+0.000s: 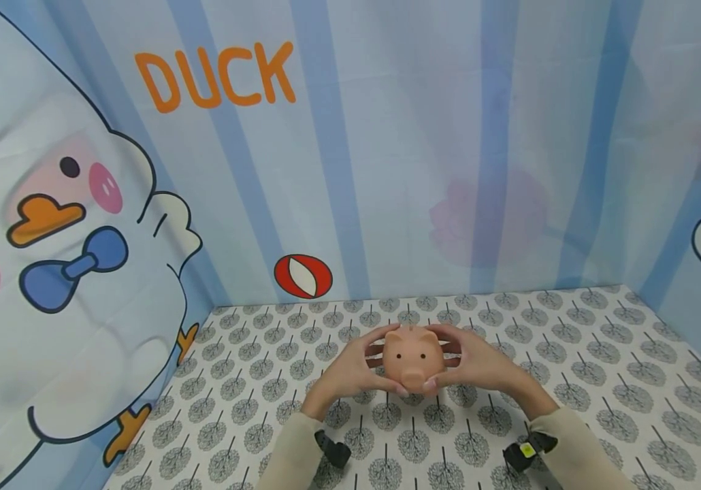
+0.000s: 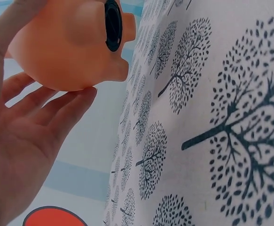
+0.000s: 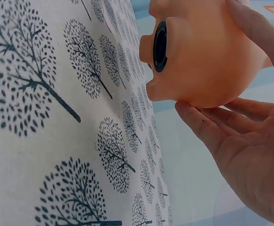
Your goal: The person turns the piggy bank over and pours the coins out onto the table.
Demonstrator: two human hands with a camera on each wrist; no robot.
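An orange-pink piggy bank [image 1: 413, 355] faces the head camera, held between both hands above the patterned cloth. My left hand [image 1: 353, 367] grips its left side, thumb near the snout and fingers curving round behind. On the other side my right hand [image 1: 476, 361] grips it the same way. Both wrist views show the piggy bank's underside tipped into sight, with short feet and a round black plug [image 2: 113, 25] in the belly. In the right wrist view, fingertips press against the piggy bank's body [image 3: 212, 61] and its feet hang clear of the cloth.
A white cloth [image 1: 412, 449] printed with grey trees covers the table. Behind it hangs a pale blue striped curtain [image 1: 387, 170] with a printed duck [image 1: 81, 272] at the left. Black wrist straps [image 1: 333, 450] sit over the beige sleeves [image 1: 292, 452].
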